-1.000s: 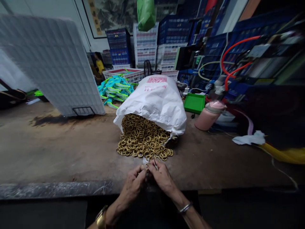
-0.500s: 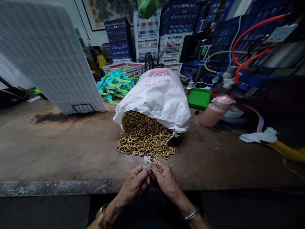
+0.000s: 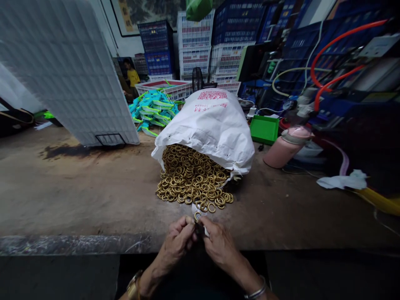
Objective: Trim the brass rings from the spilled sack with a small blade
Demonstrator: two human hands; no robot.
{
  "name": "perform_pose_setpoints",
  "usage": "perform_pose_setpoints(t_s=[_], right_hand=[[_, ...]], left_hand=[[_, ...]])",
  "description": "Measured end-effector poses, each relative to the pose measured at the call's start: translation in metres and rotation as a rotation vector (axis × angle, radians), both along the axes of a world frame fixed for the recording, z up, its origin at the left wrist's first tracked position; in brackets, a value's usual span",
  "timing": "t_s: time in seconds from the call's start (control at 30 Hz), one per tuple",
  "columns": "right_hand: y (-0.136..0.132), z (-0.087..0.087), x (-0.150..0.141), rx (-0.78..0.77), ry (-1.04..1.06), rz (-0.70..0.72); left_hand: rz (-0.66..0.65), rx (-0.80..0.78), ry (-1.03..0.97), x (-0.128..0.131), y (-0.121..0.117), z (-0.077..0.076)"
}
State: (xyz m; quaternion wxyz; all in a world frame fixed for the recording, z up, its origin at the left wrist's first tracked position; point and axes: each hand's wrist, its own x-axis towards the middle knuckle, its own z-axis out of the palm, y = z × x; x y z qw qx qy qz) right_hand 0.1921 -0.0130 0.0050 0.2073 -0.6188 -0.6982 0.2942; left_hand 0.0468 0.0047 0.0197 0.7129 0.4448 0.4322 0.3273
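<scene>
Close to the table's front edge, my two hands meet over a brass-coloured ring. My left hand is closed, its thumb and forefinger pinching at the near side of the ring. My right hand is closed too, its fingertips against the ring's right side. Something small and pale shows beside the right forefinger, too little of it visible to name. Just beyond lies a heap of similar rings, spilling from the mouth of a white woven sack lying on its side.
A tall white padded panel stands at the left. Behind the sack are a turquoise and lime pile and stacked crates. To the right are a green tray, a pink bottle and orange hoses. Someone in yellow is farther back.
My right hand has turned and its fingers have closed in on the ring; the thin metal piece seen in it earlier is mostly hidden. The view has shifted slightly.
</scene>
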Motion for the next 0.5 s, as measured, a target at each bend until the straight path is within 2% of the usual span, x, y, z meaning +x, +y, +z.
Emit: perform_pose_setpoints(t_s=[0.1,0.27,0.37,0.43,0.5], right_hand=[[-0.001,0.002,-0.003,-0.02,-0.06,0.025],[0.001,0.009,-0.009,-0.068,-0.201,0.025],[0.003,0.011,-0.008,-0.106,-0.289,-0.006],[0.004,0.01,-0.005,-0.113,-0.317,-0.065],[0.007,0.007,0.002,-0.091,-0.319,-0.15]], left_hand=[[0.014,0.028,0.012,-0.001,-0.001,0.004],[0.015,0.104,0.046,-0.004,0.0,-0.001],[0.002,0.033,0.057,-0.009,-0.006,0.005],[-0.064,-0.058,0.073,-0.015,-0.015,0.014],[-0.201,-0.078,0.06,-0.026,-0.027,0.019]])
